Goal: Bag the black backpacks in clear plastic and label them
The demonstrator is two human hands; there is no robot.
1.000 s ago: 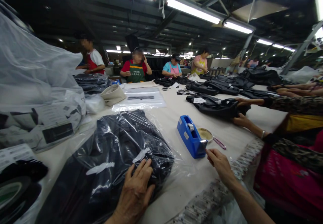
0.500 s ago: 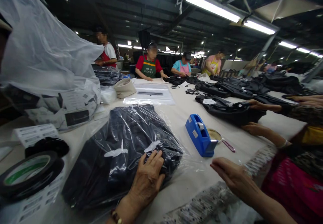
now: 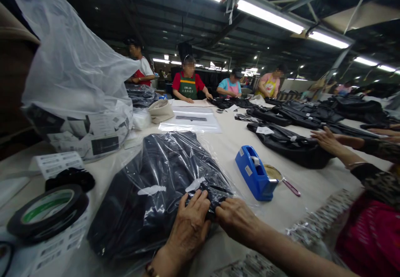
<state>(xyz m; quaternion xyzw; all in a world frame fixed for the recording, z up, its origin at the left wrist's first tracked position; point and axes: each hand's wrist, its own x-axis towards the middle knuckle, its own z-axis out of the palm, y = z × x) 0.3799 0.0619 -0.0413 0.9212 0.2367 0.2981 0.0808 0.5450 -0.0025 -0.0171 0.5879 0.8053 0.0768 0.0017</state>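
Observation:
A dark folded garment in a clear plastic bag [image 3: 162, 177] lies on the cream table [image 3: 312, 185] before me. My left hand [image 3: 189, 227] rests flat on the bag's near right corner, fingers stretched out. My right hand [image 3: 237, 220] presses against the same corner from the right, fingers curled at the bag's edge; whether it holds anything is hidden. Two white tape strips [image 3: 193, 184] sit on the bag just above my fingers. A blue tape dispenser [image 3: 254, 173] stands to the right of the bag.
A black tape roll [image 3: 46, 212] and label sheets [image 3: 58, 163] lie at left beside a big clear sack [image 3: 78, 98]. A co-worker's hands [image 3: 325, 139] handle a dark garment [image 3: 290, 145] at right. A small dish [image 3: 273, 172] sits behind the dispenser. Several people work at the far end.
My right hand has moved from the dispenser's front left to the bag's corner, meeting my left hand. My view has shifted left, bringing the tape roll in.

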